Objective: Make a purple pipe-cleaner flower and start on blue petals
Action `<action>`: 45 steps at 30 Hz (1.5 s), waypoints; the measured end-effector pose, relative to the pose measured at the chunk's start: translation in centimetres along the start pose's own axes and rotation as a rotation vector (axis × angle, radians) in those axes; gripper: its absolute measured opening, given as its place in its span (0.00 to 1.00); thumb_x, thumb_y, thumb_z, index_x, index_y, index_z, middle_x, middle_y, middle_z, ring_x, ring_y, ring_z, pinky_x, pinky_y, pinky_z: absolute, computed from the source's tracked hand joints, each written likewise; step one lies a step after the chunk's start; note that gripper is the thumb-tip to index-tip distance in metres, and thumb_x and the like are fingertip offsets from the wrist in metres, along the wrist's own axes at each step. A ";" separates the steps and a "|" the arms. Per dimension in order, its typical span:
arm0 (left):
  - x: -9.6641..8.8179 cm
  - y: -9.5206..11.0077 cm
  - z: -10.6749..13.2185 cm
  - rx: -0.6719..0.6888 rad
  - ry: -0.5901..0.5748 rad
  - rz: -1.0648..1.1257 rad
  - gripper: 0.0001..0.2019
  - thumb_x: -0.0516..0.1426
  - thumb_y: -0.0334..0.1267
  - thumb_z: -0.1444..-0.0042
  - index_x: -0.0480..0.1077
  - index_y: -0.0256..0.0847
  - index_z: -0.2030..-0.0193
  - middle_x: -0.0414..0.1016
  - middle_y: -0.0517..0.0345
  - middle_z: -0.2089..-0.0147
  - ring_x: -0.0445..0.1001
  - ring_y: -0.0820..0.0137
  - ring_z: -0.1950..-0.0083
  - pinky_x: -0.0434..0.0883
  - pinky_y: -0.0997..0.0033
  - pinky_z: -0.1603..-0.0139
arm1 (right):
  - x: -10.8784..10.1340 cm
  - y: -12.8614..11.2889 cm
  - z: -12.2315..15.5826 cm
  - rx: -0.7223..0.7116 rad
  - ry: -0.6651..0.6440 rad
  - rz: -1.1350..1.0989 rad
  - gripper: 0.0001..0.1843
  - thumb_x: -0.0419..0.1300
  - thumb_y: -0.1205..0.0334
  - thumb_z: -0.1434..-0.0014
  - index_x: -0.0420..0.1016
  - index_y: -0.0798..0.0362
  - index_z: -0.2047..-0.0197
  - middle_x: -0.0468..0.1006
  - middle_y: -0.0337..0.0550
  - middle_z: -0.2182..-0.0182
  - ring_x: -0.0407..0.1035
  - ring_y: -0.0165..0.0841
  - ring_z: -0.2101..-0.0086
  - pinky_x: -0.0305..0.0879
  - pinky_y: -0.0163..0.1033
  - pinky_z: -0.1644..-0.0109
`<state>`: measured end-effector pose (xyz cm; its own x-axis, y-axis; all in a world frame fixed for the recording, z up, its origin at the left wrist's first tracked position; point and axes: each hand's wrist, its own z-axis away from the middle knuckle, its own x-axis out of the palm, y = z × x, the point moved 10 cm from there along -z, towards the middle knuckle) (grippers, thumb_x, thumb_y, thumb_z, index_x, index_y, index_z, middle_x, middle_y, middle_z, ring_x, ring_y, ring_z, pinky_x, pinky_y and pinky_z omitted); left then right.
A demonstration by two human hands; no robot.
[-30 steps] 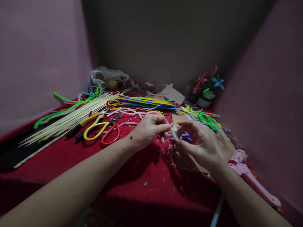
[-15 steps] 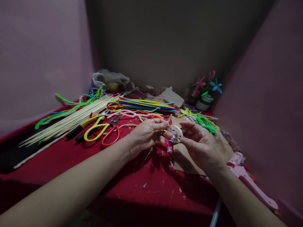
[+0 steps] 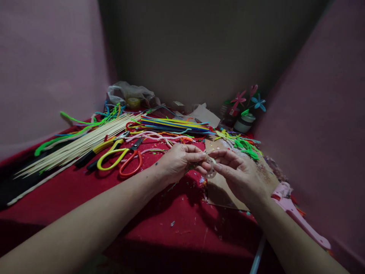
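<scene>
A small pale round disc with holes, like a little wheel, is held up between my two hands over the red cloth. My left hand has thumb and fingers pinched at the disc's left side. From the right, my right hand grips its upper edge between thumb and index finger. Fingers cover part of the disc, and any smaller piece between the fingertips is too hidden to name. Below the hands lies a brown board with coloured fluff scraps around it.
Left of my hands lie scissors with yellow and red handles, pliers and a bundle of wooden sticks. Behind are coloured pipe cleaners. A pink glue gun sits right, near my forearm. A jar stands by craft flowers at the back.
The disc has turned from facing me to a tilted position, slightly lower. My hands have drawn closer together, and their fingertips now cover more of it. The view has shifted slightly.
</scene>
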<state>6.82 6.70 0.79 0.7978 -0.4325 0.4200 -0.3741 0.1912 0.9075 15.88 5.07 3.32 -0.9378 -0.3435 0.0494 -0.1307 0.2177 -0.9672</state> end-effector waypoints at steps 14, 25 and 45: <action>-0.1 -0.1 0.2 -0.028 0.036 -0.042 0.05 0.58 0.29 0.50 0.70 0.29 0.74 0.76 0.51 0.76 0.75 0.71 0.75 0.72 0.72 0.70 | -0.3 0.1 0.2 -0.035 0.027 0.036 0.04 0.63 0.65 0.48 0.74 0.50 0.66 0.76 0.37 0.71 0.71 0.28 0.69 0.67 0.36 0.63; -0.3 -0.8 0.4 -0.062 0.065 -0.085 0.06 0.57 0.29 0.49 0.69 0.29 0.75 0.76 0.50 0.76 0.75 0.71 0.77 0.72 0.69 0.69 | 0.0 0.2 0.1 -0.011 0.012 0.412 0.10 0.55 0.57 0.42 0.65 0.52 0.72 0.68 0.37 0.76 0.62 0.29 0.74 0.59 0.36 0.68; -1.5 -0.5 0.0 0.010 0.177 0.003 0.06 0.56 0.27 0.48 0.66 0.30 0.75 0.75 0.51 0.76 0.75 0.71 0.76 0.72 0.70 0.69 | 0.0 2.7 0.4 0.225 0.011 -0.048 0.11 0.60 0.54 0.46 0.68 0.52 0.72 0.71 0.37 0.75 0.64 0.29 0.73 0.62 0.35 0.68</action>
<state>5.86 7.26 -0.26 0.8673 -0.2700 0.4181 -0.3802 0.1828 0.9067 15.67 5.26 0.58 -0.9360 -0.3380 0.0986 -0.1017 -0.0087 -0.9948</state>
